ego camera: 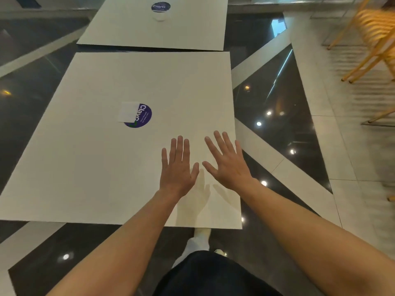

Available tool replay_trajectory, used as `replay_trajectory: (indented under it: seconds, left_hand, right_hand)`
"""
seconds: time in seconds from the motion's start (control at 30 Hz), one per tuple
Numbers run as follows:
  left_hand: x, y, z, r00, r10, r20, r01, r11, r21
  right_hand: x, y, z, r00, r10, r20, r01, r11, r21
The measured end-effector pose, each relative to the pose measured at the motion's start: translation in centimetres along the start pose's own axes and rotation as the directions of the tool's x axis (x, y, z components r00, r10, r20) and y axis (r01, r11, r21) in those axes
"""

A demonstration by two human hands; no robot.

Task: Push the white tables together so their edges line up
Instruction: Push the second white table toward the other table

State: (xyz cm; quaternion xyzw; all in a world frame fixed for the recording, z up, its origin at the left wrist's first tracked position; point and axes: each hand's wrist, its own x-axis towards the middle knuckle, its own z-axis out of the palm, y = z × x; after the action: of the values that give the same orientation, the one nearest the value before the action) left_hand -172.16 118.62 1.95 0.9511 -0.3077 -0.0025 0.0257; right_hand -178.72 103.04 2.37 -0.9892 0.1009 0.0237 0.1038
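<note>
Two square white tables stand one behind the other. The near table [85,167] fills the middle of the view and carries a round purple sticker [140,116] partly covered by a white paper. The far table [132,30] lies beyond it with its own purple sticker [160,7]. A narrow dark gap separates them, and the far table sits at a slight angle, its edge not parallel to the near one. My left hand [177,169] and my right hand [228,163] hover side by side, fingers spread, over the near table's right front part, casting shadows on it.
The floor is glossy black tile with pale stripes and light reflections. Yellow metal chairs [372,37] stand at the upper right, blurred. My dark trousers and a white shoe [202,233] show below the near table's front edge.
</note>
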Motion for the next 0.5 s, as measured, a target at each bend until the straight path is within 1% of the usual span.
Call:
replay_trajectory:
  seconds: [0.17,0.3,0.4,0.5]
  left_hand:
    - [4.8,3.7,1.3,1.0,-0.002,0.005,0.002,1.0,0.002]
    - [8.2,6.1,2.1,0.999,-0.024,0.026,0.022,0.998,0.056]
    - [10.2,8.5,2.8,0.999,-0.041,0.025,0.04,0.998,0.056]
    - [12.1,11.7,3.5,0.996,-0.087,0.011,0.087,0.996,0.024]
  right_hand:
    - [3.1,4.0,-1.3,0.999,-0.042,0.024,0.042,0.999,-0.007]
    - [5.1,7.3,-1.7,0.997,-0.062,0.051,0.062,0.998,-0.008]
    - [6.6,10.8,-1.6,0.992,-0.089,0.088,0.089,0.996,0.011]
    - [7.7,15.0,-1.5,0.984,-0.147,0.096,0.144,0.989,0.033]
